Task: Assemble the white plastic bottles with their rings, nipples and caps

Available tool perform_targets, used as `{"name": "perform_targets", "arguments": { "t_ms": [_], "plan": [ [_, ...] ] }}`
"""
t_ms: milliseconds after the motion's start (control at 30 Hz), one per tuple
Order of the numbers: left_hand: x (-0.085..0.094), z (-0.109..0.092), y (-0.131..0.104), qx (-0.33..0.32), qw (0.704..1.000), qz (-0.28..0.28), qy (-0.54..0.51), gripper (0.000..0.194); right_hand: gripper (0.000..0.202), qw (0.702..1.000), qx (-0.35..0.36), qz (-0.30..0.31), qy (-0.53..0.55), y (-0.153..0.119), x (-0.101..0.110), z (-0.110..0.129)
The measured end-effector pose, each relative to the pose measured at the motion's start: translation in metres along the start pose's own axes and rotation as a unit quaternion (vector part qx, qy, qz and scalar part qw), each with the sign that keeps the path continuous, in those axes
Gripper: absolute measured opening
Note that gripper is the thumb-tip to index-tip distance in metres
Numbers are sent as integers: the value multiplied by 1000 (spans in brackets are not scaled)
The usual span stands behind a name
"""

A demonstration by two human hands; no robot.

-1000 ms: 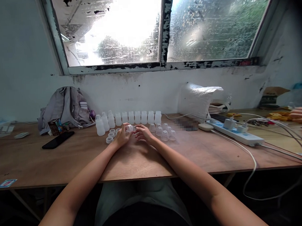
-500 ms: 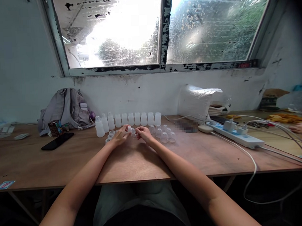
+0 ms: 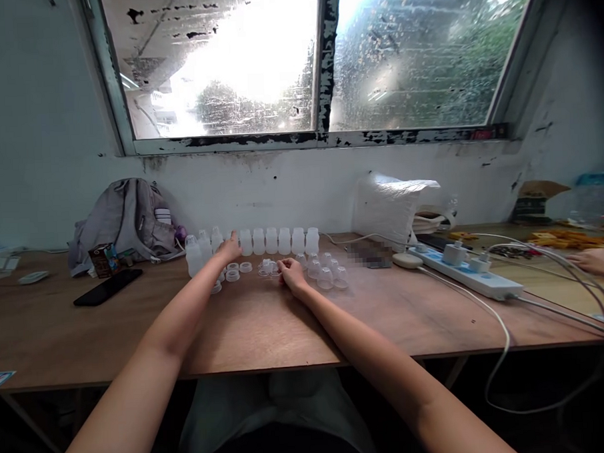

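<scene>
This looks like a plain, makeshift workshop. A long wooden table (image 3: 267, 335) carries matching bottles (image 3: 284, 240), clear caps (image 3: 325, 277) and a power strip (image 3: 479, 279). Another person's hand (image 3: 596, 262) shows near loose yellow pieces (image 3: 553, 238).

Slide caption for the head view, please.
Left hand at the row of bottles, right hand by small clear parts.

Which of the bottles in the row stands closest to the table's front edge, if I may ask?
The leftmost bottle, at the end farthest from the power strip; its base sits nearer that edge than any other bottle's.
</scene>
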State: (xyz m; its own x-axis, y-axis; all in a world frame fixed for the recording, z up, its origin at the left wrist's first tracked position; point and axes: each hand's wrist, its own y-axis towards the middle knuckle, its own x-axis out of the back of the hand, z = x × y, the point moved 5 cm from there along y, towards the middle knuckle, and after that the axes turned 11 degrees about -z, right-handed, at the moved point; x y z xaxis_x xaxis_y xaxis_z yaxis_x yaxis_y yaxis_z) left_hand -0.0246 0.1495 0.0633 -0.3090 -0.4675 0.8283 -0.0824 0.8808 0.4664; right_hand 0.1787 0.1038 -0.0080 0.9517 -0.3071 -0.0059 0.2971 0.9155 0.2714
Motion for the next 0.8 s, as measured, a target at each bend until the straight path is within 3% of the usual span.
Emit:
{"name": "perform_targets", "arguments": {
  "t_ms": [167, 333, 467, 567, 667, 733, 800],
  "plan": [
    [-10, 4, 20, 45, 998, -4, 36, 62, 12, 1000, 5, -4, -13, -1, 1, -3],
    [-12, 3, 20, 42, 998, -20, 45, 43, 15, 1000, 0, -9, -9, -1, 2, -3],
    [-3, -9, 10, 5, 998, -47, 48, 28, 15, 1000, -4, -13, 10, 1, 2, -2],
    [15, -20, -6, -21, 995, -78, 50, 27, 14, 999, -3, -23, 29, 3, 2, 1],
    [40, -30, -31, -58, 986, -152, 32, 30, 12, 998, 1, -28, 49, 4, 3, 7],
    [57, -38, -53, -112, 963, -246, -25, 28, 10, 998, 5, -31, 61, 4, 4, 10],
    [65, -43, -73, -156, 937, -302, -83, 26, 9, 997, 8, -36, 70, 6, 5, 13]
  ]
}}
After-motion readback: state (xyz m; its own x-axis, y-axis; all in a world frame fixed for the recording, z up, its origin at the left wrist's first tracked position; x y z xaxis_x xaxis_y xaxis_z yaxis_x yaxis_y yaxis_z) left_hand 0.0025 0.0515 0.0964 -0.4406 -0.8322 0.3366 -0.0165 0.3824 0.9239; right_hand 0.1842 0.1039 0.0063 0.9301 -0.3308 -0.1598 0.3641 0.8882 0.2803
